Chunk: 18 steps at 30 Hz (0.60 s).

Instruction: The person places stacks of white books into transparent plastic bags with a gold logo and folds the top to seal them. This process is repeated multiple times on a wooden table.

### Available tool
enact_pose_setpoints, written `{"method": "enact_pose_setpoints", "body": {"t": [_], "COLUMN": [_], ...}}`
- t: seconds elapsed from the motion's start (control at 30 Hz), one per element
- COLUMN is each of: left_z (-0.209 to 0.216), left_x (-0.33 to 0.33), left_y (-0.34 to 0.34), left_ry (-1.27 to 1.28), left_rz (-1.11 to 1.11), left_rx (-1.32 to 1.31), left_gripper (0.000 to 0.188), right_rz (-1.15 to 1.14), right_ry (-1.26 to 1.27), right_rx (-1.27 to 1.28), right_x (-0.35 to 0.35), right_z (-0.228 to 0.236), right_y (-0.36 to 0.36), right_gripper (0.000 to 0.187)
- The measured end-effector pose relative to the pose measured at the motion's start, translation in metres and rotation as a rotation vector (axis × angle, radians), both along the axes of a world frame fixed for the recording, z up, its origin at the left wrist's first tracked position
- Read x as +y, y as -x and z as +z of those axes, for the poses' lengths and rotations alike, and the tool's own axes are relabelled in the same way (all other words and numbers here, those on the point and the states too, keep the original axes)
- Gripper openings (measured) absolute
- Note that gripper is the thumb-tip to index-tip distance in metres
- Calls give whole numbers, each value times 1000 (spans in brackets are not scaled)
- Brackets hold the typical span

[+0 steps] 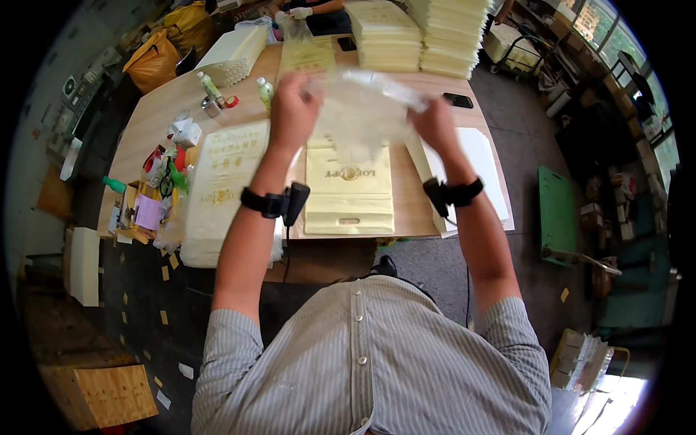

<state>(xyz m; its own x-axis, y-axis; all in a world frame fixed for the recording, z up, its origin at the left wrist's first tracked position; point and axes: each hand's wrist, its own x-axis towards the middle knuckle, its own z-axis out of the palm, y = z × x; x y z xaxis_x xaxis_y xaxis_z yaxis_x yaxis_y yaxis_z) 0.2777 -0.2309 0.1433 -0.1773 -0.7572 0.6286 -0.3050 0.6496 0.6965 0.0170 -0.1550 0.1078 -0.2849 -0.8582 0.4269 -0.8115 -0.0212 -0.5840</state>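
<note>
Over the wooden table, a clear plastic bag (362,109) is stretched between my hands, smeared by motion. My left hand (296,109) is closed on one end of it, and my right hand (436,123) grips the other end. Below lies a pale yellow flat bag (349,190) with gold print and a cut-out handle slot toward me. Left of it rests a stack of translucent plastic bags (221,196) with gold print. By my right wrist is a stack of white sheets (478,163). Black straps with small devices circle both my wrists.
Tall stacks of pale sheets (449,36) stand at the far edge, near a black phone (458,100). Small bottles (265,92), a tape roll (232,101) and a cluttered box (138,210) sit left. Across the table, a person in white gloves (299,13) handles a bag. A green cart (557,214) stands right.
</note>
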Motion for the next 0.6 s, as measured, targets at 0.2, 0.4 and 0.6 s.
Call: {"method": "enact_pose_setpoints", "body": {"t": [0.2, 0.4, 0.6], "left_z": [-33, -149, 32], "left_x": [60, 5, 74], "left_y": [4, -37, -41], "left_ry": [319, -421, 818], "left_rz": [-75, 130, 164], "left_rx": [-337, -338, -16], "left_gripper": [12, 24, 31], "right_rz": [137, 163, 243], "right_ry": [136, -405, 625], "right_rx": [164, -95, -80], "right_x": [13, 27, 87], "right_z": [-120, -85, 79], "right_y": [30, 6, -39], "right_gripper": [32, 44, 46]}}
